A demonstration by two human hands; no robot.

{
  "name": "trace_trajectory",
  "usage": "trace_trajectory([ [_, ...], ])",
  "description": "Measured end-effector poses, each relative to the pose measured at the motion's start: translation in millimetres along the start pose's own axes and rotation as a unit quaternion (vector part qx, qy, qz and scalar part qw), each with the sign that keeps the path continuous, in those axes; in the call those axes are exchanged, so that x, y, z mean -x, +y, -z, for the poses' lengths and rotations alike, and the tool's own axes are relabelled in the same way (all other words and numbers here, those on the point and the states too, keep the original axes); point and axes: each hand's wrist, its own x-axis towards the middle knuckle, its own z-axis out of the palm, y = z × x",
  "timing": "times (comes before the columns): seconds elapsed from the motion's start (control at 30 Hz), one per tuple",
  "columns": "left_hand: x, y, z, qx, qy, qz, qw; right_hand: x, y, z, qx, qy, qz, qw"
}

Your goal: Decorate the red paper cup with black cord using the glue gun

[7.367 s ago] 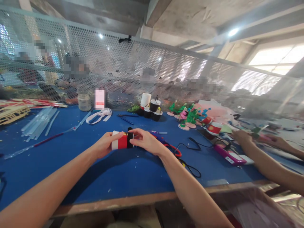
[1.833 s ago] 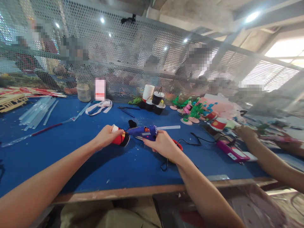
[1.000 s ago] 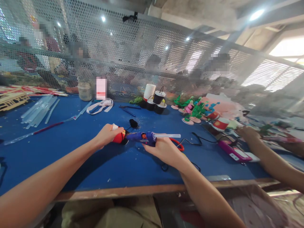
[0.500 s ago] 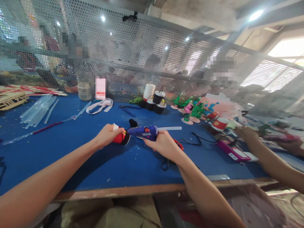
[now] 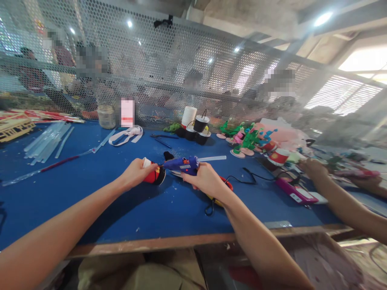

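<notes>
My left hand (image 5: 134,173) is closed around a small red paper cup (image 5: 150,177) lying on its side, with a black band round it and a white rim. In my right hand (image 5: 206,176) is a blue glue gun (image 5: 180,165), fingers wrapped on its handle. Its nozzle points left and meets the cup's upper side; whether it touches is too small to tell. A clear glue stick (image 5: 213,158) juts from the gun's back. Behind the nozzle lies a small black tuft (image 5: 168,155). Under my right wrist, scissors with red-orange handles (image 5: 227,183) are partly hidden.
Glue sticks (image 5: 48,143) lie at left near a glass jar (image 5: 106,117). Black cups (image 5: 201,129) and a white cup stack (image 5: 189,117) stand at the back. Green felt pieces (image 5: 249,139), a purple power strip (image 5: 296,191) and a co-worker's hand (image 5: 314,171) are at right.
The glue gun has shifted slightly left and tilted a little, still aimed at the cup. My left hand keeps the cup in nearly the same spot.
</notes>
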Motion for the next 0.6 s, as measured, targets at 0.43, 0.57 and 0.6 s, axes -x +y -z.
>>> trace_trajectory([
  [0.43, -1.4, -2.5, -1.1, 0.003, 0.006, -0.005, 1.0, 3.3, -0.5, 1.0, -0.006, 0.001, 0.003, 1.0],
  [0.57, -1.0, -1.7, -1.2, 0.004, 0.005, 0.0, 1.0, 6.4, -3.8, 2.8, 0.012, 0.006, 0.006, 1.0],
  [0.6, -1.0, -1.8, -1.1, 0.007, 0.005, 0.002, 1.0, 7.5, -5.2, 3.2, 0.013, 0.005, 0.007, 1.0],
])
